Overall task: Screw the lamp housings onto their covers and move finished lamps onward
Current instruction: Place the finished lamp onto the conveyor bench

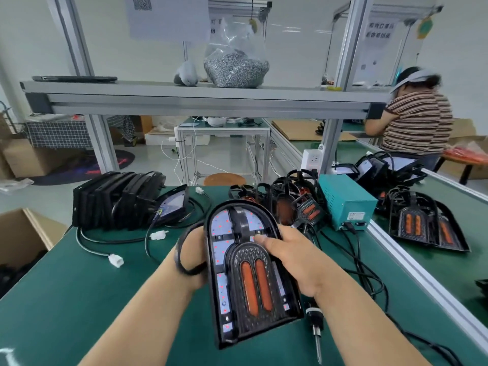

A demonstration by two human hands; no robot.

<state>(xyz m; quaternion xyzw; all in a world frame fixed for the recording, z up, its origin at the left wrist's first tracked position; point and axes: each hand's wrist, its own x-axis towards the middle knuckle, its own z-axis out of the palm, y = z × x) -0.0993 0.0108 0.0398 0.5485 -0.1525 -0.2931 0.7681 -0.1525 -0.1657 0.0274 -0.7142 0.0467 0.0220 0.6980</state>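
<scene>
Gripping the lamp (253, 273) mid-frame, your left hand (194, 260) and right hand (293, 262) curled round its edges, check it seats flush before screwing.

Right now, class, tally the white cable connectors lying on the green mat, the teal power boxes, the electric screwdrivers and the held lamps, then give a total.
White cable connectors: 3
Teal power box: 1
Electric screwdriver: 1
Held lamp: 1
Total: 6
</scene>
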